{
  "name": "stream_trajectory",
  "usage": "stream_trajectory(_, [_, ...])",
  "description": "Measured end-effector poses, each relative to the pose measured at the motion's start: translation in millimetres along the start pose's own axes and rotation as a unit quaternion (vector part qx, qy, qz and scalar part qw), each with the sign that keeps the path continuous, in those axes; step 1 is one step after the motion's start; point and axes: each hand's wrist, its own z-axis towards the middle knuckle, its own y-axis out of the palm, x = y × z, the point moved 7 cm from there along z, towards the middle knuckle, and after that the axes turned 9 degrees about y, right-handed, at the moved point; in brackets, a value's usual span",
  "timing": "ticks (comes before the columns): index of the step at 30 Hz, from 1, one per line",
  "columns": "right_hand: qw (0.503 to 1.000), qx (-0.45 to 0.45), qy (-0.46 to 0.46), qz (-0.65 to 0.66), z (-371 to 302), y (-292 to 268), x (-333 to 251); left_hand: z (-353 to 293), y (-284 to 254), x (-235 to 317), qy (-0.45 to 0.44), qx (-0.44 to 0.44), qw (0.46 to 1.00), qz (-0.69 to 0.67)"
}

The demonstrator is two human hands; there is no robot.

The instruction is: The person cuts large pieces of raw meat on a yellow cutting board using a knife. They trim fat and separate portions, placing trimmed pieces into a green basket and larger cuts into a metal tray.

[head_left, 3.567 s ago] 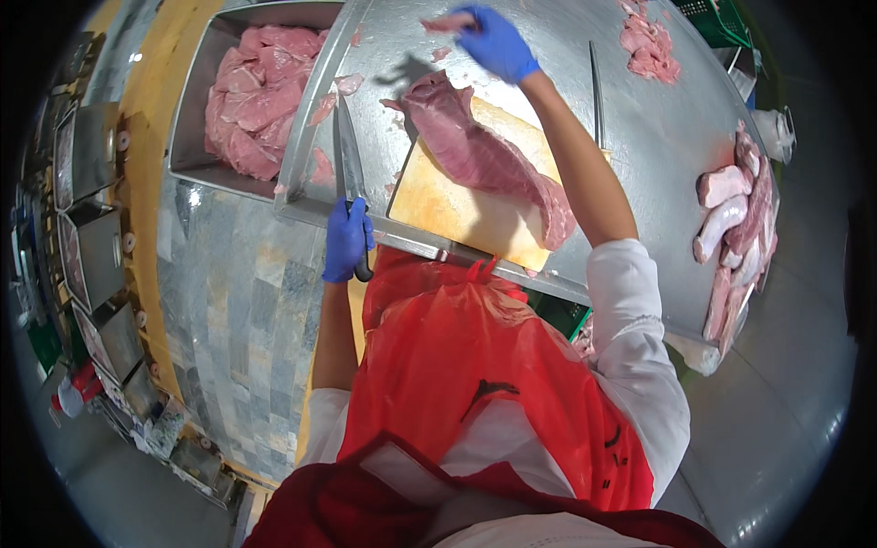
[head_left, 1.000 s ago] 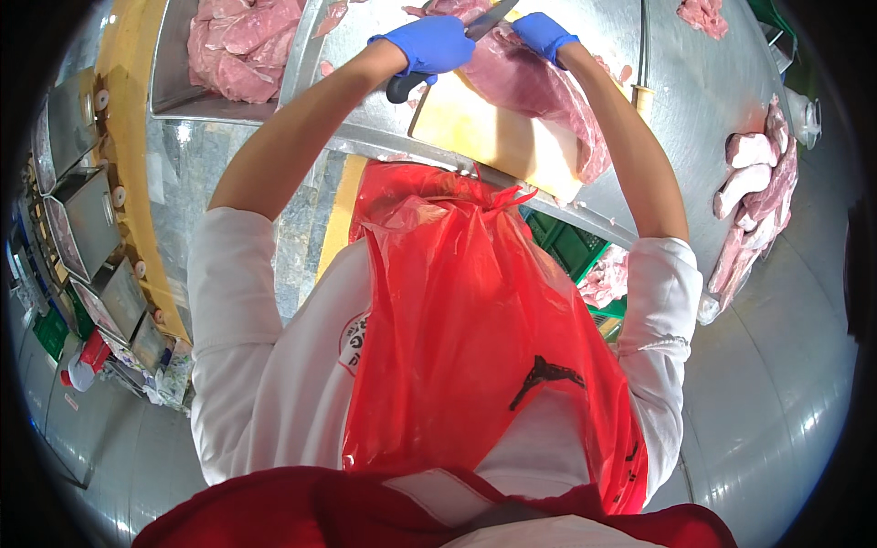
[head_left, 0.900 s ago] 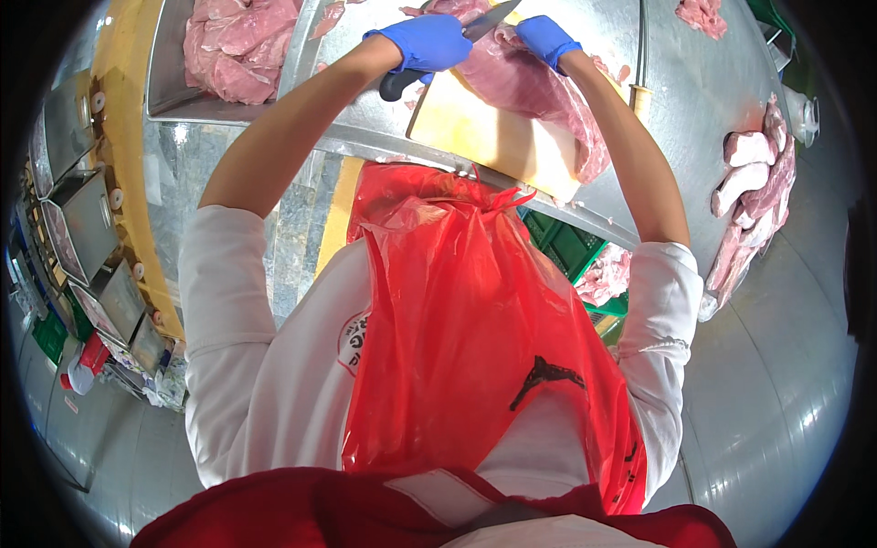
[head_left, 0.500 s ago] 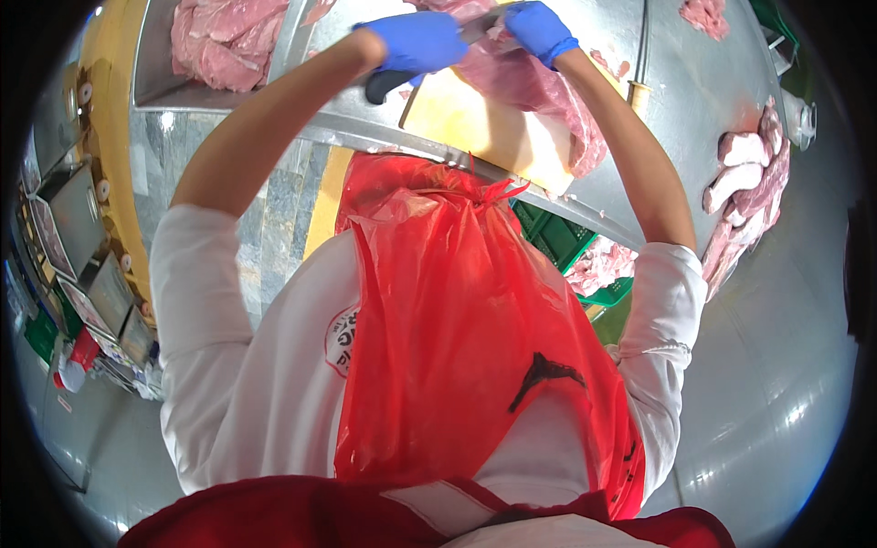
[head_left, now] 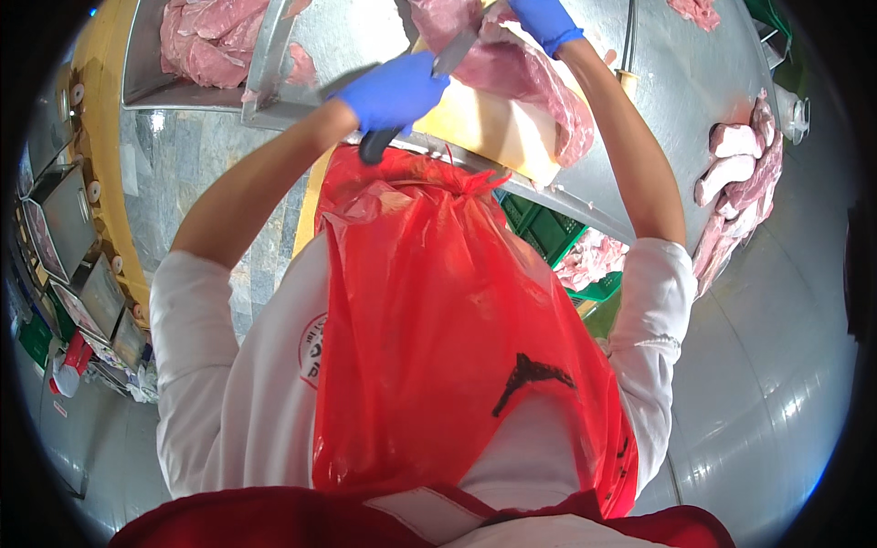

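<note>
My left hand (head_left: 393, 91), in a blue glove, is closed around the handle of a knife (head_left: 456, 53). The black handle end sticks out below my fist, and the blade points up and right against a long piece of raw pink meat (head_left: 521, 71). That meat lies across a yellowish cutting board (head_left: 470, 117), its thick end hanging toward the board's right corner. At the top edge my right hand (head_left: 546, 26), gloved in blue too, grips the meat's far part beside the blade; its fingertips are partly cut off by the picture's edge.
A metal tray (head_left: 137, 87) holds large meat cuts (head_left: 210, 46) at upper left. Further meat pieces (head_left: 744, 187) lie on the steel table at right. A honing rod (head_left: 628, 82) rests right of the board. Green crates (head_left: 544, 228) stand below the table edge, with trimmings (head_left: 594, 258).
My left hand has drawn the knife down and left, toward me, so more of the blade shows. My right hand has moved slightly up, with the meat still beside it.
</note>
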Motion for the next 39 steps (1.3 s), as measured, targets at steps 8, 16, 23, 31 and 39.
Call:
stream_trajectory(8, [0.988, 0.023, 0.03, 0.149, 0, -3, 13, 0, 38, 13, -0.033, 0.024, 0.991, -0.126])
stream_trajectory(16, [0.693, -0.046, 0.329, 0.64, -17, -24, 38, 24, 45, 33, -0.04, 0.022, 0.97, -0.237])
stream_trajectory(23, [0.75, 0.048, 0.235, 0.617, -21, -38, 37, 19, 47, 32, -0.08, -0.028, 0.986, -0.14])
stream_trajectory(31, [0.554, 0.015, 0.336, 0.762, -36, -46, 42, 36, 61, 38, -0.046, -0.057, 0.988, -0.137])
stream_trajectory(39, [0.479, 0.019, 0.244, 0.843, -31, -78, 37, 41, 99, 43, -0.016, -0.059, 0.979, -0.197])
